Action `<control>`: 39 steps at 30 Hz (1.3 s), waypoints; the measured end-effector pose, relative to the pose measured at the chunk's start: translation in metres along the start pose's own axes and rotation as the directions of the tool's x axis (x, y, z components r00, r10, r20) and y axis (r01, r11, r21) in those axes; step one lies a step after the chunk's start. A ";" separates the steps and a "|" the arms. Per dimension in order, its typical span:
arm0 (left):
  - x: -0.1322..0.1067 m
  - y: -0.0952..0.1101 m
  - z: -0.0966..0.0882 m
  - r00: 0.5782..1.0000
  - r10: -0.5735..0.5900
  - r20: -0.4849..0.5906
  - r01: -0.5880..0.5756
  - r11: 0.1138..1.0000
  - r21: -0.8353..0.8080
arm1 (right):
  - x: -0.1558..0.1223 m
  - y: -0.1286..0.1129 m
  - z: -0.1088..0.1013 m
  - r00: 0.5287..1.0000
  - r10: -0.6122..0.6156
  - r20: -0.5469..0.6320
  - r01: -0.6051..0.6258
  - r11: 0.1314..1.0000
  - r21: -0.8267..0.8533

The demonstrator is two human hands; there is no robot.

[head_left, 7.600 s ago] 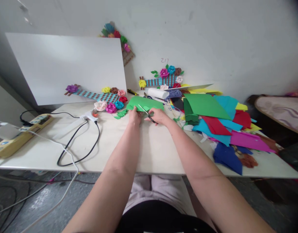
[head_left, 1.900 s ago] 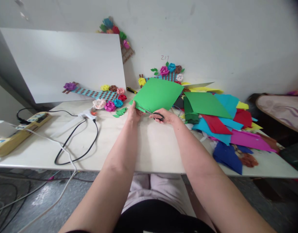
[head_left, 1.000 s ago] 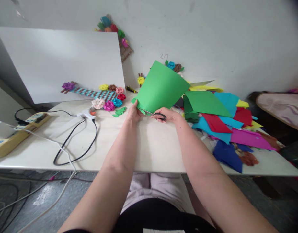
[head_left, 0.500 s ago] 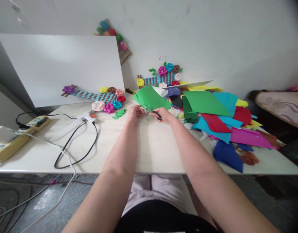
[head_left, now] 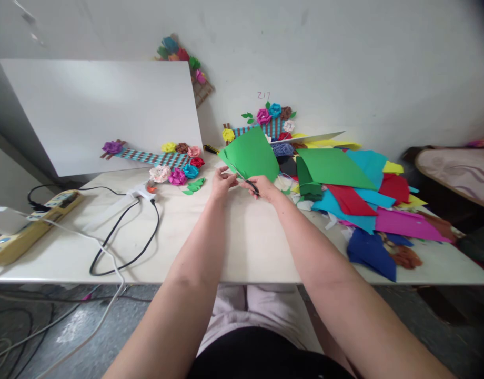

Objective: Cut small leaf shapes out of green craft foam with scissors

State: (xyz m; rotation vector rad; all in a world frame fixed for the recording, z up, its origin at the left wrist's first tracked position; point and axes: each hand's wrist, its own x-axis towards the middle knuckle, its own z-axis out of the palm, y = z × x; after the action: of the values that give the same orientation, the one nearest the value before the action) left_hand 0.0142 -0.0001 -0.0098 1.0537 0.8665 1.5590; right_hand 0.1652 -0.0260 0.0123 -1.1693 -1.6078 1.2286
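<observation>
My right hand is closed round the dark handles of a pair of scissors, whose blades lie at the lower edge of a green paper sheet. Pinched at that sheet's lower left corner is my left hand; its fingertips are close to the blades. The sheet stands tilted up above the table. Left of my left hand lie several cut green paper leaves. Behind them is a woven blue-and-brown lattice edged with paper flowers.
Coloured paper sheets pile up on the right. A white glue gun with a black cord and a yellow power strip are at the left. A white board leans on the wall. A utility knife lies behind my left hand.
The green sheet has turned and tilted more upright, its top edge rising and shifting right. Both hands have moved slightly, still close together.
</observation>
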 end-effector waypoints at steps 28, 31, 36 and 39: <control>-0.012 0.009 0.015 0.999 0.031 0.042 -0.027 0.995 -0.096 | -0.002 0.001 -0.017 0.998 -0.020 0.055 0.017 0.998 0.060; -0.011 0.009 0.013 0.998 0.051 0.039 -0.045 0.989 -0.143 | 0.001 0.005 -0.017 0.997 -0.037 0.072 0.034 0.998 0.046; -0.007 0.006 0.012 0.998 0.059 0.038 -0.051 0.984 -0.169 | 0.003 0.009 -0.018 0.995 -0.041 0.092 0.037 0.998 0.044; -0.004 0.004 0.012 0.997 0.065 0.034 -0.059 0.985 -0.161 | 0.003 0.010 -0.020 0.995 -0.040 0.093 0.037 0.999 0.036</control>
State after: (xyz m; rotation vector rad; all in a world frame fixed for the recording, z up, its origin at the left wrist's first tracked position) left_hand 0.0245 -0.0049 -0.0025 0.9998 0.6757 1.6257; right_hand 0.1848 -0.0168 0.0070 -1.0685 -1.6639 1.2973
